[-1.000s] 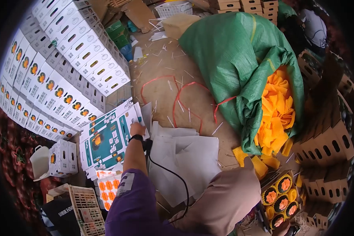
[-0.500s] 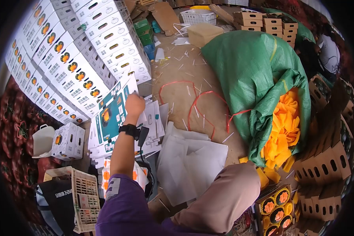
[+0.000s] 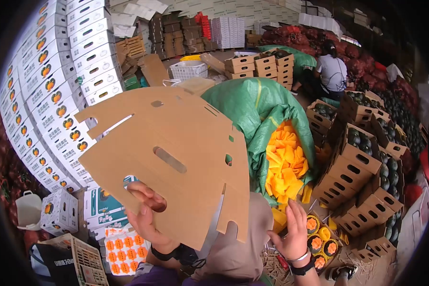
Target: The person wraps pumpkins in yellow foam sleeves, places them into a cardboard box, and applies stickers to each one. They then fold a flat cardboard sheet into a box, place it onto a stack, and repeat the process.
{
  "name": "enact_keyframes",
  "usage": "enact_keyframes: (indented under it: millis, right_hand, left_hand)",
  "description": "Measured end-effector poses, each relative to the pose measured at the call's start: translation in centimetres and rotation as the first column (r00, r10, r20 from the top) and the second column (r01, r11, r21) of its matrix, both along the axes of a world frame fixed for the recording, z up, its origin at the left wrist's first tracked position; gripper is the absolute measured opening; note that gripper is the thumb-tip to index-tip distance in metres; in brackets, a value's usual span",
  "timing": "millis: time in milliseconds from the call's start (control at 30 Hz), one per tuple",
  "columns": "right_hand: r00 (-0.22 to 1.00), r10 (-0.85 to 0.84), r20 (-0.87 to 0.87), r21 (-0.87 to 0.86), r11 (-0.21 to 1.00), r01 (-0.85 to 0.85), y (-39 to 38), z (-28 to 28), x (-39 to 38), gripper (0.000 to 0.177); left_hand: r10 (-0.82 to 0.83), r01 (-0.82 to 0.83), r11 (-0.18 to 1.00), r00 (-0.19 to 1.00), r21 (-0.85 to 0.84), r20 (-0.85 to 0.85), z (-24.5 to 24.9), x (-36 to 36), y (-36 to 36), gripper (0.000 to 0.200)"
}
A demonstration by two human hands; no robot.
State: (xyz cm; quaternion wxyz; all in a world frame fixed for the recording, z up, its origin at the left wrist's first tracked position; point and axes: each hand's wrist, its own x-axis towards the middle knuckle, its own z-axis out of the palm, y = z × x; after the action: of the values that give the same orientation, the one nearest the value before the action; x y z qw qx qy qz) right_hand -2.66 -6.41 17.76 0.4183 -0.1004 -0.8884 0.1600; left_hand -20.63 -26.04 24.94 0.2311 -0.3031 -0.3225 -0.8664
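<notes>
My left hand [image 3: 148, 217] grips a flat die-cut cardboard box blank [image 3: 190, 133] at its lower left edge, fingers closed around the board near a cut-out. The blank's plain brown side faces me; it has slots and handle holes and is raised at a tilt above my lap. My right hand [image 3: 293, 233] is to the right of the blank, apart from it, palm up with fingers spread and nothing in it. Near that hand is a box of pumpkins [image 3: 321, 238] with orange labels and yellow foam nets. A sheet of orange stickers [image 3: 126, 252] lies below my left hand.
Tall stacks of white printed cartons [image 3: 52, 95] stand at left. Printed blanks [image 3: 100, 209] lie beneath them. A green sack [image 3: 233, 102] spills yellow foam nets [image 3: 286, 162]. Brown cartons [image 3: 348, 176] fill the right. A person [image 3: 331, 71] sits at the back.
My left hand has left the pile of printed blanks and now holds one blank up before me. My right hand has come into view. The view has tilted up and turned right.
</notes>
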Motion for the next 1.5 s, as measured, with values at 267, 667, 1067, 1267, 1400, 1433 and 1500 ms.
enact_keyframes:
  millis: [267,667,1067,1267,1400,1433,1500]
  right_hand:
    - [0.791,0.084,-0.606,-0.103,0.978,-0.182,-1.4,1.6,5.0,0.023]
    - [0.918,-0.388,0.087,-0.237,0.887,0.397,-2.8,1.1,13.8,0.031]
    - [0.581,-0.186,-0.792,-0.519,0.705,-0.483,-6.1,-4.4,10.2,0.035]
    - [0.882,-0.333,-0.334,0.097,0.918,0.384,0.0,-0.1,7.9,0.040]
    - [0.921,-0.373,0.116,0.501,0.822,0.270,-0.2,0.1,8.8,0.040]
    - [0.864,-0.409,0.293,0.493,0.839,0.229,-0.3,-0.8,8.8,0.033]
    - [0.820,-0.312,0.480,0.362,0.922,0.139,-1.1,-2.0,9.0,0.021]
  left_hand:
    - [0.020,-0.029,0.968,0.999,-0.248,-0.036,-6.5,-1.3,0.2,0.041]
    - [-0.130,-0.597,0.245,0.760,-0.764,-0.636,-4.1,0.9,-0.2,0.044]
    - [-0.867,0.888,0.303,0.408,-0.346,0.287,-9.3,6.3,0.5,0.068]
    - [-0.190,0.019,0.786,0.958,-0.618,-0.213,-8.3,4.8,10.5,0.075]
    - [-0.568,-0.552,0.458,0.420,-0.697,-0.707,-2.9,5.1,9.5,0.034]
    - [-0.653,-0.633,0.460,0.234,-0.622,-0.720,-1.9,5.9,9.3,0.013]
    - [-0.763,-0.780,0.308,0.140,-0.545,-0.631,-3.6,5.5,7.9,0.013]
